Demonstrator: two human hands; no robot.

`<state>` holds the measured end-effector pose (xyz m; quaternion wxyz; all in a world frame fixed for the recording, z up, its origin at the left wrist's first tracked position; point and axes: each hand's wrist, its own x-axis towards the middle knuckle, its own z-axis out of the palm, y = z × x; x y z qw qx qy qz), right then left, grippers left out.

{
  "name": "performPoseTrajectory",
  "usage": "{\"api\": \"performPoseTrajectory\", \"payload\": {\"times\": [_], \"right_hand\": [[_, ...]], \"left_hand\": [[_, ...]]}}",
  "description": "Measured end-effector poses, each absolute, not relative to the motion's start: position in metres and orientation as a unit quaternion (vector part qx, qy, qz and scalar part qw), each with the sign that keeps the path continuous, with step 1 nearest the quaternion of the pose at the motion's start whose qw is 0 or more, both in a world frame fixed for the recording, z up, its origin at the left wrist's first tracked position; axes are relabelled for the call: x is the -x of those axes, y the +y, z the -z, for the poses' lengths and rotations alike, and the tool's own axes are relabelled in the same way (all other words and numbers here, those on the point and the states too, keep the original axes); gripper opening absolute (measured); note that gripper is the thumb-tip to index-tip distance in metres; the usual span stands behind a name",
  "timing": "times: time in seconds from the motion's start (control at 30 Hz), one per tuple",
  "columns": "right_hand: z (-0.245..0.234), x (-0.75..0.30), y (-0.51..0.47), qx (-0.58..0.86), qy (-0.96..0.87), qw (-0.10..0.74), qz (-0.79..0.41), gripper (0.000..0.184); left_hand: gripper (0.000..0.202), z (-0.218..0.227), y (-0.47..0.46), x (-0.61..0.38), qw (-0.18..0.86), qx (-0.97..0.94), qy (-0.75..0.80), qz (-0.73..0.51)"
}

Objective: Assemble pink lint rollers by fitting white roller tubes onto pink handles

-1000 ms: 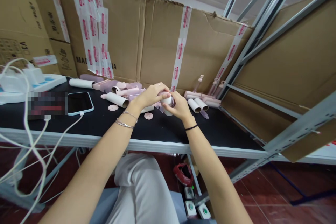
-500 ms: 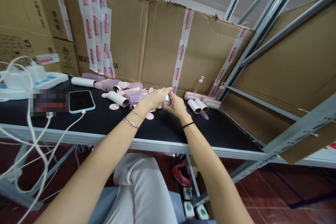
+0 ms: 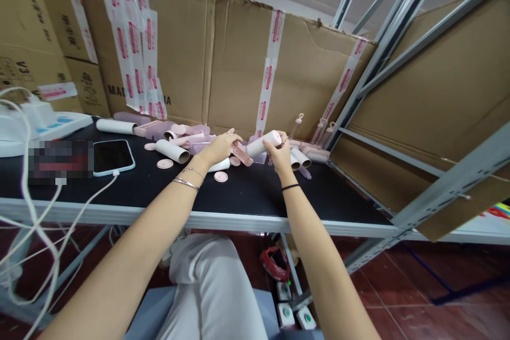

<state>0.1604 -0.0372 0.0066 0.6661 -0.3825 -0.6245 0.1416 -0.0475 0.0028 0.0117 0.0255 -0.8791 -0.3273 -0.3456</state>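
My right hand (image 3: 281, 154) is wrapped around a white cardboard tube (image 3: 260, 144), held tilted above the table with a pink cap (image 3: 276, 137) in its raised end. To the left, my left hand (image 3: 223, 147) has its fingers closed at the upper end of a flat, translucent pink plastic piece (image 3: 243, 155). Under that hand lies another white tube (image 3: 220, 165), partly hidden. A round pink cap (image 3: 220, 176) rests in front of it, and a second cap (image 3: 164, 163) lies farther left.
Pink and lilac plastic parts lie heaped with an open tube (image 3: 172, 151) along the cardboard wall (image 3: 239, 74). Two tubes (image 3: 299, 157) and upright pink wands (image 3: 297, 125) are at right. A phone (image 3: 113, 157), cables and a power strip (image 3: 64, 125) occupy the left. Metal shelf posts (image 3: 370, 85) stand right.
My hands have moved apart. The tube, mostly hidden between them before, now shows its capped end in my right hand. My left hand has shifted left to the pink piece.
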Motion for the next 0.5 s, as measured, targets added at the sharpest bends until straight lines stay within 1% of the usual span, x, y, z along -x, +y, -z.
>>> {"api": "performPoseTrajectory", "payload": {"times": [0.07,0.17,0.23,0.33,0.4,0.43,0.5], "right_hand": [[-0.007,-0.161,-0.035,0.376,-0.579,0.695,-0.2,0.044],[-0.007,-0.162,-0.032,0.368,-0.534,0.703,-0.29,0.049],[-0.007,-0.162,-0.031,0.359,-0.519,0.706,-0.322,0.053],[-0.006,-0.16,-0.031,0.34,-0.518,0.71,-0.335,0.057],[-0.006,-0.158,-0.033,0.335,-0.532,0.703,-0.331,0.06],[-0.006,-0.157,-0.034,0.335,-0.542,0.698,-0.327,0.062],[-0.005,-0.154,-0.035,0.339,-0.567,0.68,-0.319,0.065]], "left_hand": [[0.036,-0.013,0.0,0.044,0.021,0.874,-0.337,0.349],[0.036,-0.016,-0.005,0.045,0.025,0.867,-0.358,0.346],[0.035,-0.02,-0.01,0.046,0.023,0.863,-0.38,0.332],[0.032,-0.025,-0.021,0.042,0.043,0.854,-0.421,0.302],[0.033,-0.028,-0.029,0.037,0.055,0.85,-0.424,0.308],[0.037,-0.028,-0.032,0.034,0.04,0.853,-0.409,0.323],[0.044,-0.028,-0.036,0.027,-0.039,0.862,-0.35,0.363]]}}
